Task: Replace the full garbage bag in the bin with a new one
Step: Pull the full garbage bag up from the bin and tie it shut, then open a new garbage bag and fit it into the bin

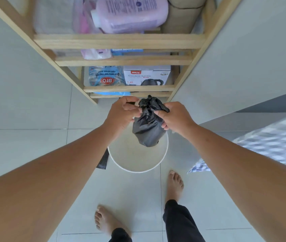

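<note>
We cannot see the bin's [138, 167] far rim behind the black bag [147, 130], and the checked cloth [269, 142] is blurred.

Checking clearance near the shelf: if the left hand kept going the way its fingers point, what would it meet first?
The left hand points toward the bag, whose knotted top it already pinches; beyond that, probably the right hand.

The white bin [137, 159] stands open-mouthed on the tiled floor [34, 147], but the black bag [147, 126] hangs over its far half, gripped by the left hand [121, 113] and right hand [177, 117]. The near half of the rim is unblocked. A wooden shelf [119, 41] rises just beyond the bin. A folded black bag [103, 160] lies against the bin's left side; bare floor stretches left.
</note>
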The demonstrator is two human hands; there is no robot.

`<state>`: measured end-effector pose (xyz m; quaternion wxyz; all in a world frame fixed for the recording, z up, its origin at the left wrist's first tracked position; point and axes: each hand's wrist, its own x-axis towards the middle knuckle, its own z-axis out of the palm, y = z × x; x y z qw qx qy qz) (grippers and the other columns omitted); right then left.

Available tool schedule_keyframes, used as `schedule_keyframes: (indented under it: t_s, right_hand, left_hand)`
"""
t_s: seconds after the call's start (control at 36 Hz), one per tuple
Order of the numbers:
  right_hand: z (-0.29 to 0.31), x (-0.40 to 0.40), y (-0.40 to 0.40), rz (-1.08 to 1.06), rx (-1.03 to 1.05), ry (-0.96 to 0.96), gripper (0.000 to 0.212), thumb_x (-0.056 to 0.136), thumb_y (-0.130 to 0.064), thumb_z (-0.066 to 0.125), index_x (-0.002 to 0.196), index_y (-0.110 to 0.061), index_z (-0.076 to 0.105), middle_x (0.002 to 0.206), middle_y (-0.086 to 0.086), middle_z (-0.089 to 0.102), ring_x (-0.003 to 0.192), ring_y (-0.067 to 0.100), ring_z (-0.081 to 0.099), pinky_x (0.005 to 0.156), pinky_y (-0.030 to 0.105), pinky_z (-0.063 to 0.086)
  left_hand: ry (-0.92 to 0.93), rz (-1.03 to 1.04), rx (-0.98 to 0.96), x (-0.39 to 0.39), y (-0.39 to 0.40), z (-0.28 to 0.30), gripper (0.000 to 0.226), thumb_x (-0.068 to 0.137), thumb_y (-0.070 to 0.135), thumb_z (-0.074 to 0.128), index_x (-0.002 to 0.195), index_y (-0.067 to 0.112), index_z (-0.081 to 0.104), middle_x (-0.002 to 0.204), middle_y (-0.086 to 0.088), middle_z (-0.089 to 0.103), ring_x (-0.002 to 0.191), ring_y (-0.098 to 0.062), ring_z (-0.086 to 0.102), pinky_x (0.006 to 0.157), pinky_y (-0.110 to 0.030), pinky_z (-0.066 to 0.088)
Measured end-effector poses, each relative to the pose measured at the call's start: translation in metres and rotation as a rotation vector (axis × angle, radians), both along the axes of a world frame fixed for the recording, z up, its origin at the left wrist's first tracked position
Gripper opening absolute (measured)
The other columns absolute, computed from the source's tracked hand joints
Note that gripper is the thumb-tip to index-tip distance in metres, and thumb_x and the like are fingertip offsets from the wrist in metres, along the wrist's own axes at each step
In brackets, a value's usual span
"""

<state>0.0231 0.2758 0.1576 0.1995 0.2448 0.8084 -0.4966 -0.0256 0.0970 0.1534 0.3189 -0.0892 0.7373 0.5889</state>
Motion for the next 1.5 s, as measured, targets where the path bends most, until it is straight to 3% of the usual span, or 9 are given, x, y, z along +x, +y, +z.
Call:
schedule_keyframes:
  t_s: [0.14,0.28,0.42,0.64,0.72,0.86,1.17,1.28,1.5]
  right_hand:
    - [0.033,-0.007,0.024,-0.032,0.054,0.074,0.027,0.095,-0.026,0.060,0.098,0.000,0.064,0.064,0.011,0.052,0.051,0.023,0.051,0.046,0.031,0.051]
    - [0.049,-0.003,0.041,0.029,0.213,0.187,0.025,0.096,-0.024,0.057,0.080,-0.004,0.061,0.060,-0.001,0.049,0.058,0.020,0.046,0.051,0.024,0.036]
    - [0.045,0.018,0.061,0.082,0.329,0.126,0.038,0.096,-0.024,0.055,0.061,-0.017,0.042,0.059,-0.003,0.045,0.057,0.015,0.042,0.048,0.018,0.028]
    - [0.010,0.061,0.083,0.123,0.245,-0.076,0.026,0.097,-0.023,0.051,0.091,0.001,0.059,0.071,0.007,0.053,0.072,0.029,0.058,0.065,0.045,0.059]
    - [-0.017,0.077,0.090,0.134,0.301,-0.129,0.025,0.095,-0.020,0.049,0.091,0.003,0.060,0.078,0.017,0.060,0.079,0.036,0.063,0.069,0.049,0.058]
    - [-0.067,0.099,0.100,0.228,0.485,-0.250,0.026,0.088,-0.013,0.045,0.062,-0.013,0.042,0.060,0.002,0.046,0.069,0.032,0.049,0.053,0.031,0.031]
    - [-0.115,0.106,0.158,0.128,0.719,-0.378,0.006,0.076,-0.012,0.048,0.070,-0.010,0.048,0.063,0.007,0.052,0.068,0.030,0.053,0.054,0.027,0.034]
    - [-0.125,0.106,0.172,0.161,0.666,-0.369,0.011,0.077,-0.013,0.049,0.081,-0.008,0.058,0.076,0.011,0.061,0.074,0.031,0.058,0.066,0.030,0.046]
    - [-0.151,0.103,0.174,0.231,0.570,-0.277,0.015,0.088,-0.017,0.050,0.087,-0.004,0.059,0.081,0.006,0.056,0.078,0.030,0.047,0.068,0.027,0.031]
  left_hand:
    - [-0.013,-0.175,0.070,-0.008,0.023,0.027,0.047,0.079,-0.003,0.074,0.122,0.012,0.062,0.109,-0.004,0.069,0.091,-0.016,0.067,0.086,-0.031,0.053]
    - [0.055,-0.242,-0.009,0.002,0.051,0.033,0.036,0.080,0.005,0.077,0.114,0.009,0.067,0.087,0.004,0.069,0.067,0.002,0.064,0.066,-0.015,0.046]
    - [-0.007,-0.265,-0.053,0.027,0.084,0.026,0.020,0.092,0.008,0.064,0.109,-0.002,0.066,0.085,-0.011,0.064,0.060,-0.014,0.056,0.042,-0.010,0.040]
    - [-0.106,-0.320,-0.143,0.067,0.119,-0.025,0.012,0.091,-0.004,0.055,0.092,-0.011,0.064,0.062,-0.014,0.063,0.054,-0.023,0.064,0.056,-0.034,0.055]
    - [-0.176,-0.322,-0.111,0.084,0.126,-0.044,0.017,0.095,-0.002,0.054,0.107,-0.010,0.062,0.090,-0.023,0.072,0.086,-0.035,0.073,0.068,-0.034,0.062]
    - [-0.279,-0.360,-0.089,0.102,0.138,-0.082,0.022,0.097,0.007,0.054,0.111,-0.008,0.061,0.115,-0.027,0.066,0.104,-0.035,0.068,0.088,-0.040,0.058]
    - [-0.610,-0.327,0.069,0.133,0.204,-0.133,0.032,0.102,0.001,0.040,0.132,-0.006,0.051,0.124,-0.031,0.060,0.117,-0.038,0.061,0.091,-0.034,0.052]
    - [-0.571,-0.362,0.037,0.133,0.214,-0.139,0.030,0.098,0.000,0.046,0.125,-0.011,0.053,0.115,-0.033,0.064,0.107,-0.038,0.066,0.093,-0.041,0.054]
    - [-0.437,-0.326,-0.163,0.096,0.195,-0.174,0.012,0.095,0.003,0.049,0.100,0.007,0.059,0.117,-0.019,0.069,0.106,-0.027,0.069,0.093,-0.040,0.056]
